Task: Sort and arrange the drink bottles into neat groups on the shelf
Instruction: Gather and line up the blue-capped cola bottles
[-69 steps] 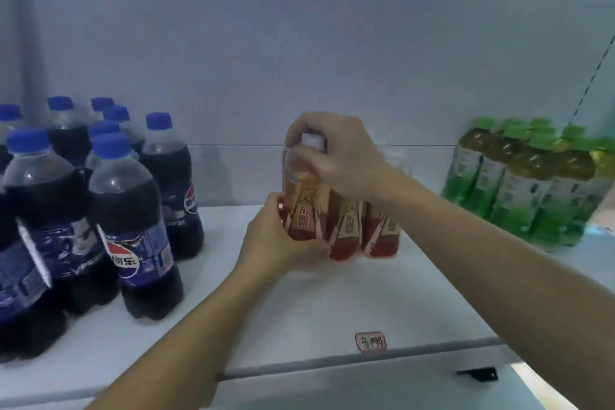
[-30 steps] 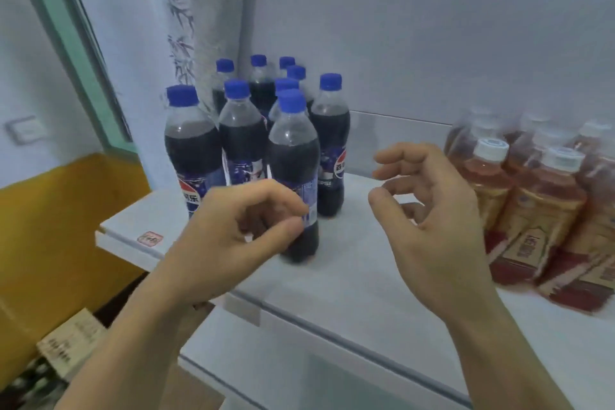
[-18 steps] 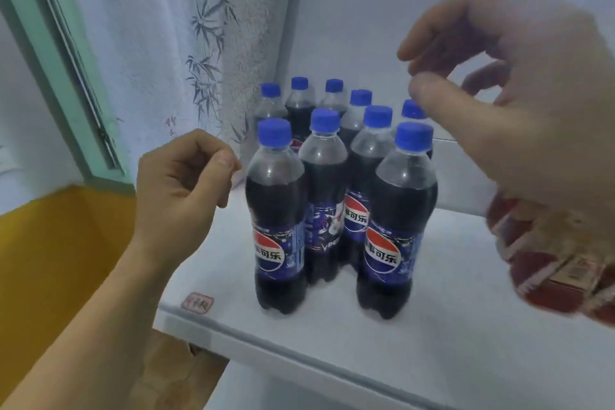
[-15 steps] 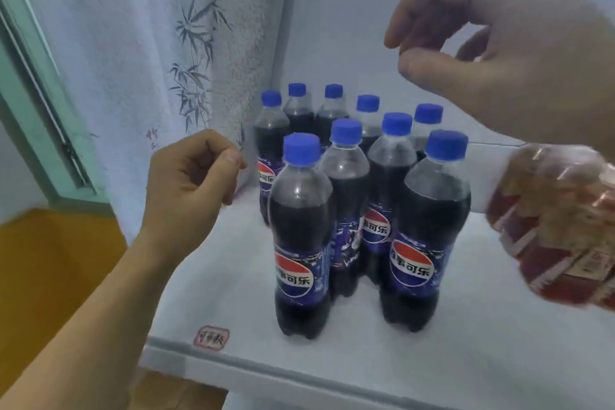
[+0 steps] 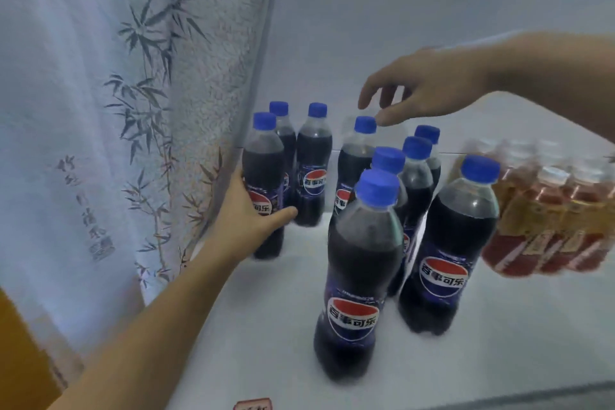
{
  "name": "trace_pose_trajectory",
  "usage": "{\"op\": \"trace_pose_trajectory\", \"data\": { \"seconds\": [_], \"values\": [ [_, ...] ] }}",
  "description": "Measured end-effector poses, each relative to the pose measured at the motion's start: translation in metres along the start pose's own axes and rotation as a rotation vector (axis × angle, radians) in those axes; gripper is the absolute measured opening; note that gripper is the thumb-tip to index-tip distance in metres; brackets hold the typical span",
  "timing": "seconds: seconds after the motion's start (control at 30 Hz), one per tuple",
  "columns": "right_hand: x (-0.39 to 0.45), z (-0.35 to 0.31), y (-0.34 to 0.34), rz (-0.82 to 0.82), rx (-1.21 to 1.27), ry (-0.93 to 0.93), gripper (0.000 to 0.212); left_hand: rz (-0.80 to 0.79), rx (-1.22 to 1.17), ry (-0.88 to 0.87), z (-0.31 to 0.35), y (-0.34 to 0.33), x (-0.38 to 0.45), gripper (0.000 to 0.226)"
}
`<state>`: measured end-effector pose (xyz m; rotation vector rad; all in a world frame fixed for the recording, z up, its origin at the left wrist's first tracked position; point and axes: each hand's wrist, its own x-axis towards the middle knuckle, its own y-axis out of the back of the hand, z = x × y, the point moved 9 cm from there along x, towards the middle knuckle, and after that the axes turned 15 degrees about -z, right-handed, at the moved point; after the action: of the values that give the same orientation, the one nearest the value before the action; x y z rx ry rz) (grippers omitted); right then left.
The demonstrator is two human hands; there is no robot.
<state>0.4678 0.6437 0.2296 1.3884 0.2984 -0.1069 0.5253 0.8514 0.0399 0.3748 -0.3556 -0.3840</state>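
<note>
White shelf [image 5: 266,326] bearing nine cola bottles with blue caps and dark contents, viewed from above and in front. Landmark: the nearest cola bottle [image 5: 357,280], upright at the front of the group. Just to its right and slightly behind stands a second front bottle [image 5: 447,250], upright. Behind the landmark, three more bottles stand in a close file [image 5: 416,176], the rearmost largely hidden. Farther back and to the left of the landmark, a centre-rear bottle [image 5: 354,163] stands apart from the file. At far left of the landmark, against the bamboo-print curtain [image 5: 116,110], three bottles cluster: the left-front bottle [image 5: 264,170], with a labelled bottle [image 5: 312,170] and a third just behind it.

Left hand [image 5: 246,213]: fingers wrapped round the lower body of the left-front bottle, thumb across its label, the other fingers hidden behind it.

Right hand [image 5: 426,90]: held above the centre-rear bottle, fingers apart and pointing down, thumb tip at or just beside that bottle's cap; contact cannot be confirmed owing to motion blur.

To the right of the landmark, a pack of amber-and-red tea bottles [image 5: 549,216] with white caps stands on the shelf, blurred. A small red-edged label [image 5: 253,405] lies at the shelf's front edge, below the landmark
</note>
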Motion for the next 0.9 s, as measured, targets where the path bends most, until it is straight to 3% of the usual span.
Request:
{"op": "trace_pose_trajectory", "data": {
  "seconds": [0.07,0.2,0.4,0.5,0.7,0.9],
  "values": [
    [0.015,0.002,-0.010,-0.121,0.027,0.018,0.040,0.002,-0.006,0.012,-0.006,-0.003,0.000,0.095],
    [0.045,0.004,-0.022,-0.169,0.079,0.021,0.036,-0.014,0.034,0.024,-0.014,0.000,0.010,0.084],
    [0.074,0.011,-0.014,-0.096,0.111,0.036,0.021,-0.004,0.081,-0.034,-0.022,0.006,0.016,0.083],
    [0.086,0.020,-0.009,-0.067,0.155,0.005,0.022,-0.001,0.039,-0.015,-0.043,0.002,0.014,0.084],
    [0.112,0.028,-0.004,-0.031,0.190,-0.071,0.022,-0.141,0.058,0.005,-0.067,-0.013,0.010,0.079],
    [0.116,0.036,-0.009,-0.010,0.271,-0.085,0.029,-0.151,0.071,0.008,-0.070,-0.019,0.012,0.078]
  ]
}}
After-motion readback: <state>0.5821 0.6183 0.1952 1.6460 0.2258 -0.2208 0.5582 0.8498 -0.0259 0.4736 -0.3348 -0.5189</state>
